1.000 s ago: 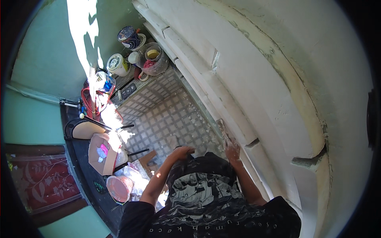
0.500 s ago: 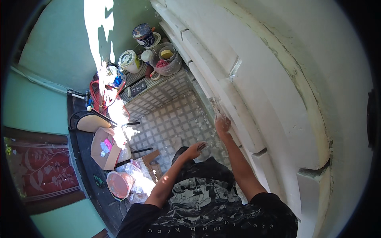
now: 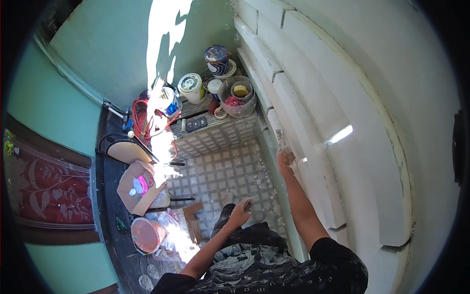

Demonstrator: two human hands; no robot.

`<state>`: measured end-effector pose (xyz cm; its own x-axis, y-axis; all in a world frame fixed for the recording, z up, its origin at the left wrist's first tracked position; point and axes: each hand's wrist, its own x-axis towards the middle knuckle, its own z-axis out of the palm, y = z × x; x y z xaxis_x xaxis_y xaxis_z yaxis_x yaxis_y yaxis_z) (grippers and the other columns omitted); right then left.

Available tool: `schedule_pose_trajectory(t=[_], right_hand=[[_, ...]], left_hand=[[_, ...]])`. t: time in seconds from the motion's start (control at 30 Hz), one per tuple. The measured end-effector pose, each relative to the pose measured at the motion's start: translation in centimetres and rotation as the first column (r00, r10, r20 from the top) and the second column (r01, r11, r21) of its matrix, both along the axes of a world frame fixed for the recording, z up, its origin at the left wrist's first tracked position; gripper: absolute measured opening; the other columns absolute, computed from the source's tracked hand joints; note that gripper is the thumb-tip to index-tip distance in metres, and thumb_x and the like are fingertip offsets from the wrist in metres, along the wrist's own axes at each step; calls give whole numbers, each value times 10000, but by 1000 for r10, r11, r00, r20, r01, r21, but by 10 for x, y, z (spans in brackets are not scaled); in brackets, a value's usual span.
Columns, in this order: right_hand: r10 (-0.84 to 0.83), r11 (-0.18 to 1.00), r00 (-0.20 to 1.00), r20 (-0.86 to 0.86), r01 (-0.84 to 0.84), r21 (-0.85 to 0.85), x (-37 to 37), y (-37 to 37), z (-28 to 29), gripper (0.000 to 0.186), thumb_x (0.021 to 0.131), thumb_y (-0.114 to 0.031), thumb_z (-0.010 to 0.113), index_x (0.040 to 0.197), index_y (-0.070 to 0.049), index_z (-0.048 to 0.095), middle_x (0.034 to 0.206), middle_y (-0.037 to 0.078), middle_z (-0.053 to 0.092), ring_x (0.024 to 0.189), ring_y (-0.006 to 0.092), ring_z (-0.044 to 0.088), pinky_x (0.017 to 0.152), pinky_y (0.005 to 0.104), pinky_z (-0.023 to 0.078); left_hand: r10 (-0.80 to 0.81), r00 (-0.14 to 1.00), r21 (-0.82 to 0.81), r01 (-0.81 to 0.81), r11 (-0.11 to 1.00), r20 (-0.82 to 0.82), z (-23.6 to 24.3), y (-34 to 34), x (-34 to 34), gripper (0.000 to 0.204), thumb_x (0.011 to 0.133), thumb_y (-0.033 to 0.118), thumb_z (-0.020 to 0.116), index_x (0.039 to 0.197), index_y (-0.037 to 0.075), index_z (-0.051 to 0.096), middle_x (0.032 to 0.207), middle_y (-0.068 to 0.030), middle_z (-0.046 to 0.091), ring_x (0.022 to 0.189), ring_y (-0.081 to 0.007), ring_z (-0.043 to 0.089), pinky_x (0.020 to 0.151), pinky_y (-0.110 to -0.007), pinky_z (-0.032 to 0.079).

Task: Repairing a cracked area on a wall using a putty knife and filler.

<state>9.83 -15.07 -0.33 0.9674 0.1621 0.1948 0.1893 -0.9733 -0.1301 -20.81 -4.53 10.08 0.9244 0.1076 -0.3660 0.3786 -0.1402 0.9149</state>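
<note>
My right hand (image 3: 285, 159) is closed around a putty knife. Its flat, smeared blade (image 3: 280, 137) points away from me, along the white stepped wall moulding (image 3: 304, 122). Whitish dust or paste coats those fingers. Lower and further left, in front of my body, my left hand (image 3: 239, 215) is closed on a small, dark, flat piece (image 3: 247, 205) whose kind I cannot make out. It is held over the tiled floor, apart from the wall.
White crumbs dot the tiled floor (image 3: 210, 171). On the far ledge stand a dark paint bucket (image 3: 217, 60), a lidded white tub (image 3: 191, 88) and a clear basin (image 3: 245, 109) with a yellow sponge (image 3: 240, 90). To the left are a cardboard box (image 3: 128, 183) and a pink bucket (image 3: 147, 235).
My view has turned, so the ledge and wall appear shifted right. My right hand with the putty knife shows slightly further right and lower; my left hand is lower, its dark piece tipped more upright.
</note>
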Motion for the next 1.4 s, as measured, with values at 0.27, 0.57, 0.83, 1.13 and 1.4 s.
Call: schedule_pose_trajectory(t=[0.27, 0.57, 0.83, 1.13, 1.4], right_hand=[[480, 851, 798, -365, -321, 416, 38, 90, 59, 326, 869, -352, 589, 1112, -154, 677, 980, 131, 688, 983, 324, 630, 861, 414, 495], [383, 857, 713, -588, -36, 514, -125, 24, 5, 506, 859, -403, 614, 1320, -207, 540, 1197, 166, 621, 1113, 358, 574, 960, 424, 442], [-263, 724, 702, -662, 597, 345, -385, -127, -41, 431, 825, -291, 677, 1225, -140, 622, 1166, 170, 637, 1139, 355, 564, 969, 419, 441], [-439, 42, 171, -882, 985, 170, -509, -78, 8, 421, 822, -171, 651, 1215, -22, 613, 1016, 157, 700, 945, 265, 672, 808, 349, 502], [-466, 261, 349, -813, 932, 250, -591, -24, 12, 476, 831, -220, 719, 1249, -33, 593, 1011, 93, 715, 840, 172, 667, 742, 305, 523]], left_hand=[[431, 900, -107, -435, 894, -63, -15, 85, -14, 402, 795, -14, 585, 1193, -18, 523, 989, -96, 676, 885, -177, 640, 828, -298, 492], [373, 899, -154, -345, 926, 229, -53, 158, 122, 461, 830, -68, 534, 1284, -6, 489, 1219, -126, 587, 1120, -173, 578, 933, -292, 455], [-832, 487, 897, 191, 398, 265, -9, 117, 315, 740, 763, 101, 677, 1421, 41, 344, 1491, -135, 321, 1381, -264, 325, 1070, -385, 347], [-975, 187, 993, -5, 121, 120, -40, 130, 416, 680, 855, 250, 599, 1469, 156, 323, 1548, 55, 229, 1408, -236, 274, 1040, -369, 389], [-853, 428, 923, 96, 372, 300, -69, 112, 392, 675, 798, 37, 630, 1420, 142, 390, 1489, -1, 363, 1386, -286, 308, 1002, -418, 406]])
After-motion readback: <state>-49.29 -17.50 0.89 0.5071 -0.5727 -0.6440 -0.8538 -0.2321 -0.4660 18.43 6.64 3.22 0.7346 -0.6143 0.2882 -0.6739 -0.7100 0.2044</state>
